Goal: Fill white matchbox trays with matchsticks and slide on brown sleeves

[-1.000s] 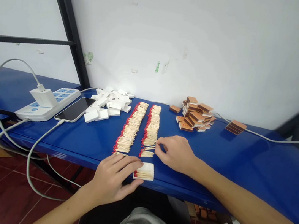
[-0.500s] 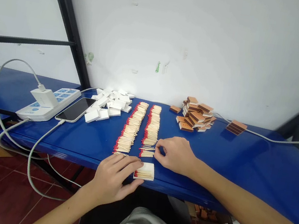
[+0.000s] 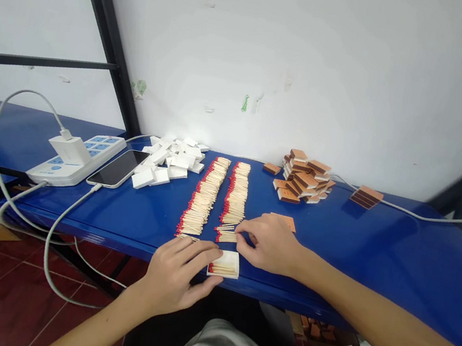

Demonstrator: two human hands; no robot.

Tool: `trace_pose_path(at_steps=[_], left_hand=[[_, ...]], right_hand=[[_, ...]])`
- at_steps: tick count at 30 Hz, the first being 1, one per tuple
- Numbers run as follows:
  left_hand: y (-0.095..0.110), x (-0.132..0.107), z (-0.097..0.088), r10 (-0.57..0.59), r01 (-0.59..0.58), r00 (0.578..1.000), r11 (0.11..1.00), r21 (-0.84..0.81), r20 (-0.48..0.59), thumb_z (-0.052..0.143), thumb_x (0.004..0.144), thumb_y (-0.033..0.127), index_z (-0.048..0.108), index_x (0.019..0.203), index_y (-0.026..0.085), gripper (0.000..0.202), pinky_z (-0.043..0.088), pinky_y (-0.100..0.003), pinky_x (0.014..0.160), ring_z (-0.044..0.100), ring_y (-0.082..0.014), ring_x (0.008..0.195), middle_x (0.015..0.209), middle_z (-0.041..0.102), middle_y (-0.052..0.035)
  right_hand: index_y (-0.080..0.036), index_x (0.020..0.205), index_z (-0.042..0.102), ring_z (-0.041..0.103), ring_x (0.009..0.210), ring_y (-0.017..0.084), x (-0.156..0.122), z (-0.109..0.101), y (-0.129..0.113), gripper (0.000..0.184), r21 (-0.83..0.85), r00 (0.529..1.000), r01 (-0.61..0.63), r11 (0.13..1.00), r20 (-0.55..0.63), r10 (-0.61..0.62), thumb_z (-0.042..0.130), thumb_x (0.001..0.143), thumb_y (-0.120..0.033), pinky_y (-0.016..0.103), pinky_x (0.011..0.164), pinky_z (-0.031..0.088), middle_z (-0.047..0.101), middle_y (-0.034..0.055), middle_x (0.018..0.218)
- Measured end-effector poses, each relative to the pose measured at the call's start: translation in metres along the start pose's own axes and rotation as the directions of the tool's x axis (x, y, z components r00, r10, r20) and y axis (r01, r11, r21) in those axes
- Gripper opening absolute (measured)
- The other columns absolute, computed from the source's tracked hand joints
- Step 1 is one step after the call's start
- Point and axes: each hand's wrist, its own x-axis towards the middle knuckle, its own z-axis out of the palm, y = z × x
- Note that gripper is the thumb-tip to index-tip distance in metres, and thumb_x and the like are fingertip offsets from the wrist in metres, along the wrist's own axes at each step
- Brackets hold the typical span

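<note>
1. The left hand held a white tray at the near edge of the tabletop, its fingers closed around the tray's left end, thumb at the near side
2. A few matches lay along that tray's near wall, red heads to the left, with bare bottom showing beyond them
3. The right hand was at the near end of the right row, thumb and forefinger close together at the plain stick ends; whether they had pinched any match could not be told
4. The left row ran alongside, heads also leftward, and an orange box piece showed just behind the right hand
5. Good picking seemed to call for a pinch on the plain ends, only a few sticks per lift, leaving neighbours undisturbed
6. Level sticks with heads leftward would probably have settled flattest in the tray
7. A light left grip looked wisest, since thin walls could bend
</note>
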Motion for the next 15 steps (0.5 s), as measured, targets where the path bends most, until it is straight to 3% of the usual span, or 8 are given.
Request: trace_pose_path(at_steps=[8,15], left_hand=[[-0.0009,-0.0009,0.0004,-0.006,0.006,1.000,1.000,-0.004,0.009,0.066,0.090,0.030,0.063,0.114,0.018,0.027,0.050,-0.034,0.073,0.064,-0.0204,0.082,0.106,0.073,-0.0067],[-0.0007,-0.0002,0.0014,-0.004,0.004,1.000,1.000,-0.001,0.003,0.066,0.090,0.030,0.063,0.113,0.019,0.026,0.049,-0.034,0.072,0.064,-0.0205,0.081,0.106,0.073,-0.0067]], right_hand=[[-0.023,0.109,0.074,0.064,0.071,0.015,0.0001,-0.0002,0.0018,0.029,0.060,0.995,0.093,0.994,0.025,-0.094,0.051,0.090,-0.021,0.027,0.064,0.031,0.075,0.0013,0.085],[-0.021,0.100,0.076,0.061,0.066,0.014,0.0011,-0.0034,0.0018,0.026,0.038,0.995,0.068,0.997,0.075,-0.071,0.052,0.092,-0.023,0.027,0.063,0.029,0.074,0.0029,0.079]])
